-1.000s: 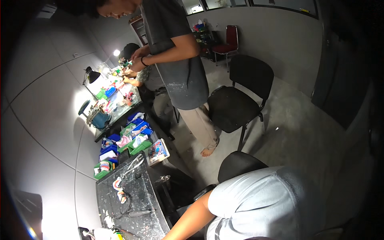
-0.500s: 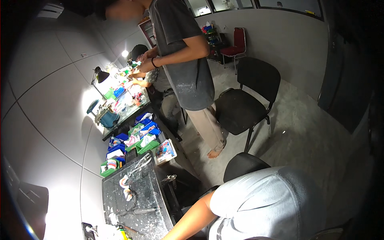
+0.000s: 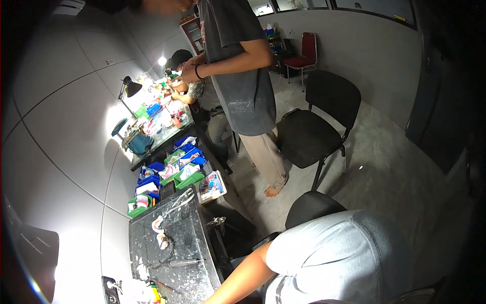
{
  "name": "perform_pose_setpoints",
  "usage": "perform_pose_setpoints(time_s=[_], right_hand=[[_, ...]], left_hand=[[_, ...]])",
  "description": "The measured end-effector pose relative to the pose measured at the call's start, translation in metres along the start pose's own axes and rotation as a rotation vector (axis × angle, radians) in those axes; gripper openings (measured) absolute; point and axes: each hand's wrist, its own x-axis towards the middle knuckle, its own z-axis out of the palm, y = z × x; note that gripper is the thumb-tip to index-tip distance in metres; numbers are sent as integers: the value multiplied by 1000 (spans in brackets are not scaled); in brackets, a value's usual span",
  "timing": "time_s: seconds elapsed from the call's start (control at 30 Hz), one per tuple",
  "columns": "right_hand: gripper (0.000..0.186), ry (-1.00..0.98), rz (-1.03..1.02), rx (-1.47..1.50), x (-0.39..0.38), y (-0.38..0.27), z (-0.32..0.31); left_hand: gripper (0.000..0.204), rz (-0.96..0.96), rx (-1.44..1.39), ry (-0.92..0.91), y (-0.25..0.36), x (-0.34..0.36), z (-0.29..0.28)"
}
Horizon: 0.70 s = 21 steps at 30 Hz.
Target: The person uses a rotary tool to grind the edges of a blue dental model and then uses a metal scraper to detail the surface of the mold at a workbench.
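Note:
My right arm, in a light blue short sleeve (image 3: 329, 253), runs down to the lower edge, where the forearm (image 3: 243, 277) is cut off. Neither of my hands is in view, so what they hold is hidden. Nearest the arm lies a dark, dust-specked bench top (image 3: 190, 238). On it are two small curved orange-and-white pieces (image 3: 160, 234) that look like dental arches, a slim grey pen-shaped tool (image 3: 186, 263) and a long pale metal tool (image 3: 179, 201). A yellow-and-green item (image 3: 154, 292) stands by the bench's near end in bright light.
Blue and green bins (image 3: 190, 175) with pink and white pieces stand beyond the bench top, beside a shallow box (image 3: 212, 186). A standing person (image 3: 238, 76) and a seated person (image 3: 195, 96) are by the farther lit bench. A black chair (image 3: 314, 131) stands on the floor to the right.
My view has shifted slightly, so the far part of the room sits a little more to the right. The standing person's hands have moved closer together. My arm looks nearly the same.

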Motion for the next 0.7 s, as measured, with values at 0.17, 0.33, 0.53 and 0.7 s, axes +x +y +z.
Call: perform_pose_setpoints(time_s=[0.17, 0.33, 0.53, 0.7], right_hand=[[35, 94, -70, 44, 17, -41, -3], [50, -38, 180, 45, 21, -47, -14], [69, -366, 359, 272, 47, -45, -15], [69, -384, 324, 251, 61, -54, -22]], left_hand=[[34, -1, 29, 43, -21, -9, -25], [32, 48, 57, 66, -46, -30, -48], [30, 223, 188, 109, -61, -76, -93], [62, -330, -934, 172, -13, -109, -89]])
